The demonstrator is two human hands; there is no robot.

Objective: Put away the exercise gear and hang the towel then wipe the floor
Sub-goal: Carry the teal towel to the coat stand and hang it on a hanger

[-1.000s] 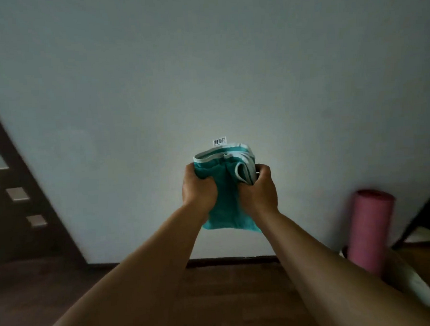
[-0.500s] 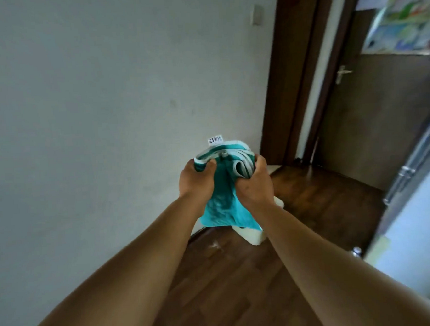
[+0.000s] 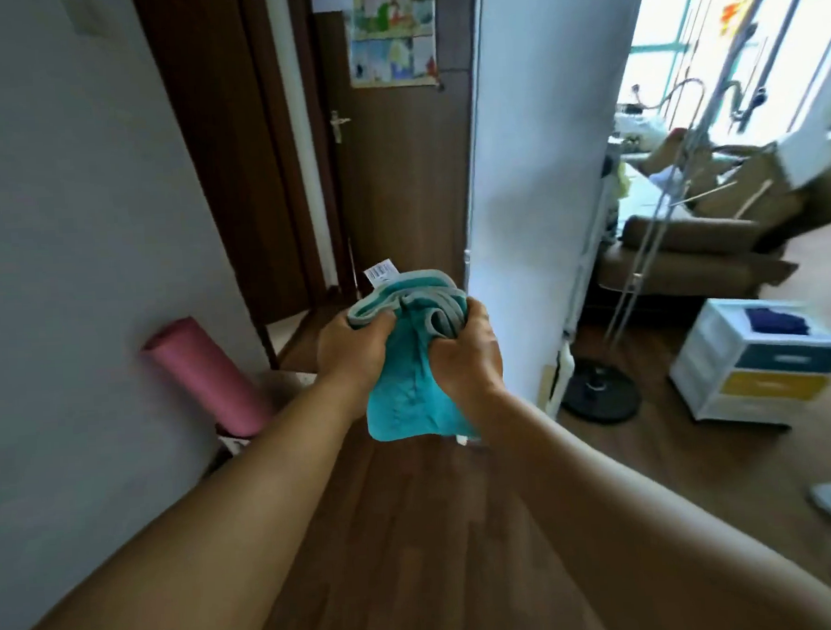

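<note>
Towel point(image 3: 410, 397) bunched, gripped by left hand point(image 3: 353, 354) and right hand point(image 3: 468, 355), barcode tag point(image 3: 381, 272) unreadable

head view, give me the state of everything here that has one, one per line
teal towel with white barcode tag: bunched, held in both hands
left hand: grip closed on towel
right hand: grip closed on towel
pink rolled exercise mat: rolled, leaning on wall
dark brown wooden door: closed
</note>
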